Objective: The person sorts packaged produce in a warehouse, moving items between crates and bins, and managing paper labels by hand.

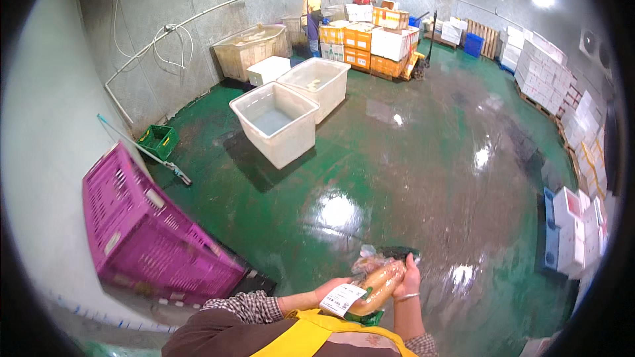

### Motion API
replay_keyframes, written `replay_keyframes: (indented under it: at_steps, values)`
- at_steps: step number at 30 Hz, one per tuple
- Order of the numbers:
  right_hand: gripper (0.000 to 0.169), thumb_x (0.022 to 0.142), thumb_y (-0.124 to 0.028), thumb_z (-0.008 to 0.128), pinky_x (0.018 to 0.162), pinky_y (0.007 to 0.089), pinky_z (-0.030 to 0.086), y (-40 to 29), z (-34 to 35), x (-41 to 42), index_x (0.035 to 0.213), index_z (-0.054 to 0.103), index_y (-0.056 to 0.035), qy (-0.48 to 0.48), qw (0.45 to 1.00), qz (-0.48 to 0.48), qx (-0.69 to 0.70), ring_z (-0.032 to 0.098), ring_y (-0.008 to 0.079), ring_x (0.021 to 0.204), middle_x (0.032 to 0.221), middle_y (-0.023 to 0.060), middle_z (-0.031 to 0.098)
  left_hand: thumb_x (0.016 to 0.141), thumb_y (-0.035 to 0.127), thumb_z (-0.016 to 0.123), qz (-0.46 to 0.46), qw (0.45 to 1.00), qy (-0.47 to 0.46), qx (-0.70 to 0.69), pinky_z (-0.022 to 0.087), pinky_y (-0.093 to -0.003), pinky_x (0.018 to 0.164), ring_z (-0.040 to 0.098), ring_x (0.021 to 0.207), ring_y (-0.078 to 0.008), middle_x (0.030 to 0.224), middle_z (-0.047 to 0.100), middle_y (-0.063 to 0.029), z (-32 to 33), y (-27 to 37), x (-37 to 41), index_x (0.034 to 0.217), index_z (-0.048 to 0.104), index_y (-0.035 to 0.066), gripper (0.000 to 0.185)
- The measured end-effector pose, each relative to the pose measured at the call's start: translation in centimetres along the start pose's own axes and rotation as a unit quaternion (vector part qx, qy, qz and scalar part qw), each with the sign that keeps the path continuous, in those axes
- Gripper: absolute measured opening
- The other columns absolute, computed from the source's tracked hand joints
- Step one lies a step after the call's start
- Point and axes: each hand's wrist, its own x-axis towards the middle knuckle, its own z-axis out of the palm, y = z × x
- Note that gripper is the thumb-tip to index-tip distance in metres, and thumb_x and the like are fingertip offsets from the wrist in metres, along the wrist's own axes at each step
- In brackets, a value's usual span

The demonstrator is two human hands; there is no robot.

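Close to my body, at the bottom of the head view, a clear plastic package (379, 287) with long pale-brown food pieces lies between my two hands. My left hand (335, 290) holds its left side, beside a white printed label (342, 300). My right hand (409, 280) grips its right side, with the thumb up along the plastic. A dark green part of the wrapping shows at the lower end, and crumpled clear film at the upper end. The exact food cannot be told.
Magenta plastic crates (163, 253) stand at left, near a green crate (158, 142) and a long-handled tool (144, 151). Ahead are white tubs (292, 146), one holding liquid. Two people stand by stacked boxes (358, 37) and a pallet jack (430, 52). White boxes (540, 72) line the right. The green floor (397, 183) looks wet.
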Motion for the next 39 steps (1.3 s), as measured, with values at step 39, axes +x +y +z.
replay_keyframes:
  at_steps: [39]
  values:
    - [0.022, 0.087, -0.020, 0.060, 0.063, 0.0222, 0.049, -60.6, 25.6, 81.3, 0.105, 0.060, -0.0079, 0.237, 0.947, -0.179, -0.125, 0.060, 0.0127, 0.080, 0.097, 0.0052, 0.063, 0.077, 0.015, 0.072, 0.220, 0.972, 0.071, -0.031, 0.050, -0.0268, 0.080, 0.062, 0.090, -0.0156, 0.103, 0.063, -0.0090, -28.0, 94.5, 76.0, 0.113, 0.054, -0.005, 0.045]
